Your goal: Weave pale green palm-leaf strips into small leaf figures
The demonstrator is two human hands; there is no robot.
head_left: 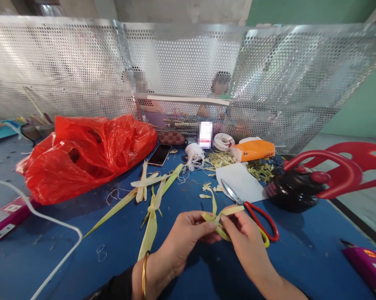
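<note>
Both my hands meet low in the middle of the blue table (300,254). My left hand (181,241), with a gold bangle on the wrist, pinches a folded yellow-green leaf strip (217,216). My right hand (247,241) grips the same leaf piece from the right, fingers closed. Red-handled scissors (253,210) lie on the table just beyond my right hand, blades pointing away. More long leaf strips (150,196), some tied together, lie to the left of my hands.
A red plastic bag (88,154) sits at the left, a phone (159,155) and white thread (194,156) behind. A black kettle with a red handle (296,187), white paper (241,181) and an orange pack (253,150) stand right. A perforated metal screen (188,71) closes the back; people sit beyond it.
</note>
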